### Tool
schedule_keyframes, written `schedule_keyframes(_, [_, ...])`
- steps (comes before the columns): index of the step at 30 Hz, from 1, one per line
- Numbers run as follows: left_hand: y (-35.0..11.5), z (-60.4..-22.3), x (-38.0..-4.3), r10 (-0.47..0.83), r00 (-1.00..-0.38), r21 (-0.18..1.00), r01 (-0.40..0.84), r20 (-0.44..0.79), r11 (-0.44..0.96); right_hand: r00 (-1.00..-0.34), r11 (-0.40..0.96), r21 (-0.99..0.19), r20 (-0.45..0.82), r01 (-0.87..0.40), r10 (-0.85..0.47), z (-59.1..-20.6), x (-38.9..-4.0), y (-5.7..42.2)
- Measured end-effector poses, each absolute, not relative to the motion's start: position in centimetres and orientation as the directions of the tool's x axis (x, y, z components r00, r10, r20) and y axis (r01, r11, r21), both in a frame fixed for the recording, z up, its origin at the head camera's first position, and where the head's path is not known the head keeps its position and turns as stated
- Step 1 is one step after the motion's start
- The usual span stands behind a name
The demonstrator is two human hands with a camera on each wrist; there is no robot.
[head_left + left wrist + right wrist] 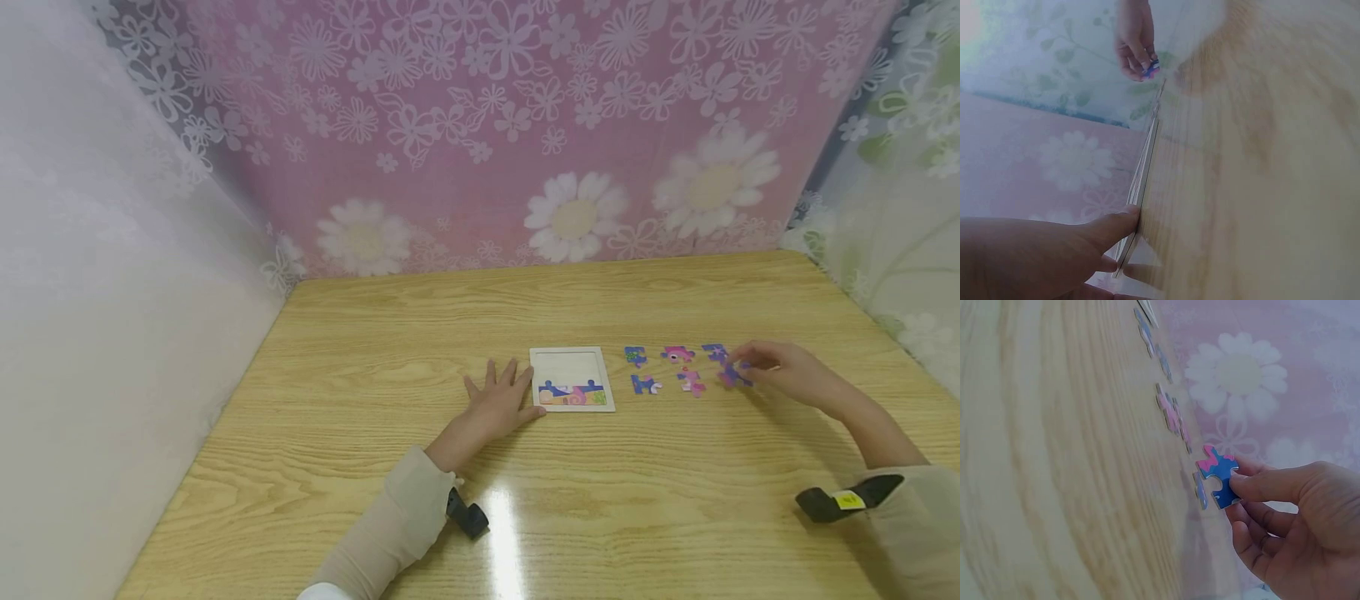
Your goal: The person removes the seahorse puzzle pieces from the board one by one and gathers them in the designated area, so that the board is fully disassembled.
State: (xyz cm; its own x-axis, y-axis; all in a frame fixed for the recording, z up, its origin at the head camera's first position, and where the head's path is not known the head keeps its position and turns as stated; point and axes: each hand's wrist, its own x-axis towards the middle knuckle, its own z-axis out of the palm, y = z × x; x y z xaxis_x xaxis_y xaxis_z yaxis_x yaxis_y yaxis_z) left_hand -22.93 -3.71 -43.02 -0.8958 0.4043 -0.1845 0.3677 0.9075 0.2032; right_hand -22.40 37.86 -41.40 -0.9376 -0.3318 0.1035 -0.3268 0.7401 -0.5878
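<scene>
The right hand [787, 375], right of centre in the head view, is closed around a blue and pink puzzle piece [1227, 487], pinched between thumb and fingers. Five loose pieces [677, 353] are laid just to its left, in two rows. Near mid-frame, a white tray [566, 367] is partly filled along its bottom; its lower left corner is touched by the left hand [495, 408], fingers spread wide. All is borne by a wooden table [637, 500], backed by a pink flowered curtain [465, 183] across the top.

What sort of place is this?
Probably a small indoor tabletop corner set up for puzzles, though the room beyond is hidden. A wood-grain table stands against flower-patterned pink sheeting, and a partly filled puzzle frame lies on it beside loose pieces.
</scene>
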Motion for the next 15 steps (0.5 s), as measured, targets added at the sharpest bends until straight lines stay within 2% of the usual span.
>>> schedule_keyframes(8, [-3.8, -43.1, -22.9, 0.409, -0.894, 0.212, 0.371, -0.182, 0.904, -0.94, 0.701, -0.649, 0.068, -0.296, -0.334, -42.7, -22.5, 38.5])
schedule_keyframes(15, [-3.8, -43.1, -23.0, 0.411, -0.893, 0.214, 0.372, -0.185, 0.903, -0.939, 0.76, -0.561, 0.11, -0.329, -0.325, -43.3, -22.7, 38.6])
